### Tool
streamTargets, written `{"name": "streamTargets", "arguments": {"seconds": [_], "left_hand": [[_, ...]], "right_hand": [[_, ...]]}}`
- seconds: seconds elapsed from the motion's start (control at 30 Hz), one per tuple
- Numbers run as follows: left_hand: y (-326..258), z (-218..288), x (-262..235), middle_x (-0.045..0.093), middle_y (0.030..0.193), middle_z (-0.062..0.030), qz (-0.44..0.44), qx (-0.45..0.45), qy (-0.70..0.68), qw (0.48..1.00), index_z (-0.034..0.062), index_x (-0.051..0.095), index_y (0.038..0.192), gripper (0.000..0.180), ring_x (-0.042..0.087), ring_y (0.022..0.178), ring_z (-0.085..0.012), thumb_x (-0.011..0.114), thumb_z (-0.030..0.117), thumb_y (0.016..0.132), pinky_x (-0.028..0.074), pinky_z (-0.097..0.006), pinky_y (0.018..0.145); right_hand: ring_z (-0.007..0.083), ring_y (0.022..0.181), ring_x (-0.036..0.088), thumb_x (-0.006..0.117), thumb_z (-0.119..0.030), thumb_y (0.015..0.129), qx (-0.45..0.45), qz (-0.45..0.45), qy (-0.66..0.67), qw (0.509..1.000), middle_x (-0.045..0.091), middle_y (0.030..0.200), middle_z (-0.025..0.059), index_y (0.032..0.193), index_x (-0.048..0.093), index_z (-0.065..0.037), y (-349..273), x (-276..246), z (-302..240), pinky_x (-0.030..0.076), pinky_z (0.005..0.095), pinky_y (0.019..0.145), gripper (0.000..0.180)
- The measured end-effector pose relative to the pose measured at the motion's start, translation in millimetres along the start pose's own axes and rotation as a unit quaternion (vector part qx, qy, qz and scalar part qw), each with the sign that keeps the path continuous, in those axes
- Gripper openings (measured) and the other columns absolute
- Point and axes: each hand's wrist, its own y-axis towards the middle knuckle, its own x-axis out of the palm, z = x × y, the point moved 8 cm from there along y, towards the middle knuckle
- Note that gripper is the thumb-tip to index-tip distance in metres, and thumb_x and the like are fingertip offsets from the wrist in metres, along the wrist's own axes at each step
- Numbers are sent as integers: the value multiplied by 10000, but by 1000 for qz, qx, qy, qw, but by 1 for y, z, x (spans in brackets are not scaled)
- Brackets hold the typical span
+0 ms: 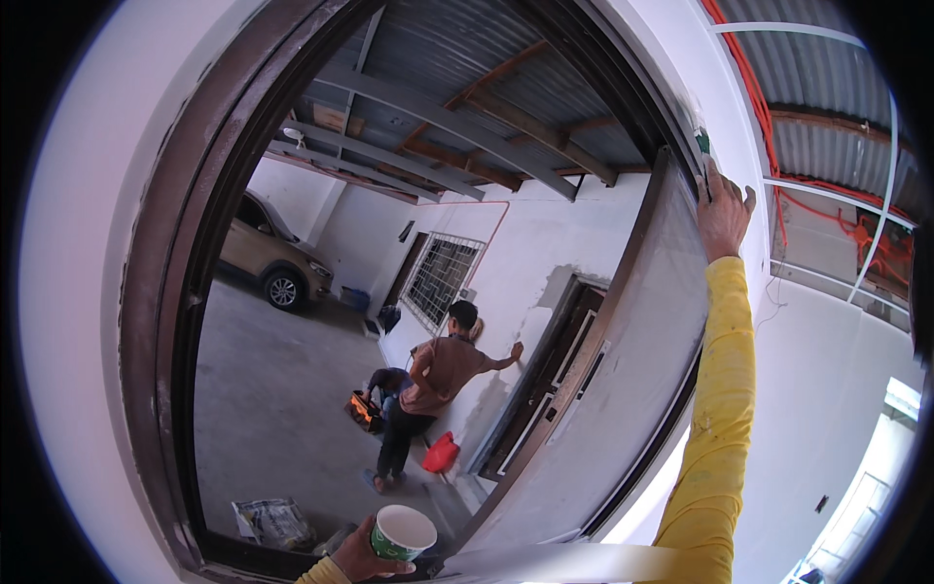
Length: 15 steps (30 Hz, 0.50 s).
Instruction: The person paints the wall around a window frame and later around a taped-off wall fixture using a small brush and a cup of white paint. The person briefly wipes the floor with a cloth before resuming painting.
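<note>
My left hand (358,557) holds a small green and white cup (403,532) at the bottom of the view, just above the dark window sill. My right hand (723,212), on a yellow sleeve, reaches up high and grips a small green-handled tool (703,146) pressed against the upper right of the dark window frame (180,292). An open window sash (623,380) with frosted-looking glass swings outward below that hand.
Outside, a person in a brown shirt (435,384) works on a white wall beside a red bucket (441,454) and an orange bag (364,411). A tan car (268,258) is parked at the back. Orange cables (769,127) run along the wall at right.
</note>
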Motion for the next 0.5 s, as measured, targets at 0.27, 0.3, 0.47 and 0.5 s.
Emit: {"name": "streamTargets", "arguments": {"seconds": [0.27,0.3,0.47,0.5], "left_hand": [[1,15,17,659,1242,-123,-7,245,361,900,182,585,1288,600,613,1192,-339,830,374,776,442,-566,1071],[4,9,10,660,1240,-124,-3,161,267,950,164,574,1299,618,620,1177,-334,833,374,779,464,-542,1046],[3,-2,7,662,1224,-133,-5,34,178,983,66,500,1358,724,648,1114,-308,847,351,790,538,-440,938],[4,-3,8,662,1221,-136,-12,35,185,982,59,490,1364,734,647,1111,-310,847,342,789,535,-443,945]], "right_hand": [[218,1190,630,478,-360,1059,7,17,-18,1000,700,1234,53,1489,477,-290,-19,56,51,235,525,1201,436],[220,1183,633,479,-356,1058,4,26,-22,999,701,1230,52,1487,479,-290,-23,62,58,234,526,1201,434],[256,1085,675,518,-311,1031,63,-54,-42,996,728,1156,80,1481,490,-249,-37,88,97,296,528,1150,455],[265,1059,684,527,-305,1024,85,-82,-50,992,734,1134,93,1481,491,-238,-40,88,102,312,531,1136,464]]}}
